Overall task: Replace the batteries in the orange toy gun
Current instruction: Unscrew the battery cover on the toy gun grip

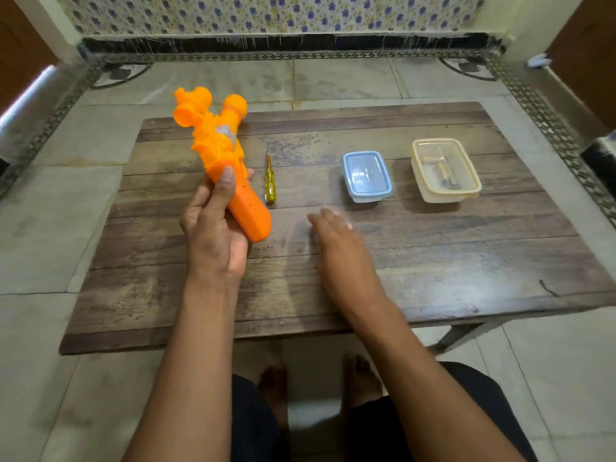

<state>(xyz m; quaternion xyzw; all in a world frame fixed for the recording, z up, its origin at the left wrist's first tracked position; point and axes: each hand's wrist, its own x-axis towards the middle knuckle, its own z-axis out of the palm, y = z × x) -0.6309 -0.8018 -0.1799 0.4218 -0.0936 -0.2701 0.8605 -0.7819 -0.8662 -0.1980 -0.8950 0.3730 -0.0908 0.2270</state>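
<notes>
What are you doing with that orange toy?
A person sits at a low wooden table. The left hand grips the orange toy gun by its handle, lifted and tilted. The right hand hovers open over the table, holding nothing. A yellow-handled screwdriver lies just right of the gun, untouched. Further right sit a blue-lidded container and a clear lidded container with some small items inside, too blurred to name. No batteries are out yet.

One orange toy gun [220, 151], one screwdriver [270, 185], two lidded plastic boxes [366, 176] [445, 170], one wooden table [400, 278].
</notes>
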